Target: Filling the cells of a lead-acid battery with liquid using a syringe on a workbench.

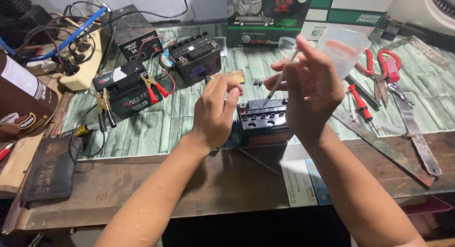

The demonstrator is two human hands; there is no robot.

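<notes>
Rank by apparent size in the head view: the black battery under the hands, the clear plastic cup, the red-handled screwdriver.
1. Black battery under the hands, partly hidden.
2. Clear plastic cup, close to the battery in size, so unsure.
3. Red-handled screwdriver, clearly smallest.

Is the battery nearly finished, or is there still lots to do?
About midway, I'd guess. Done: the small black battery sits with its top holes uncovered. In hand: the right hand holds a thin syringe over it; the left hand rests beside. Left: the holes look uncapped.
</notes>
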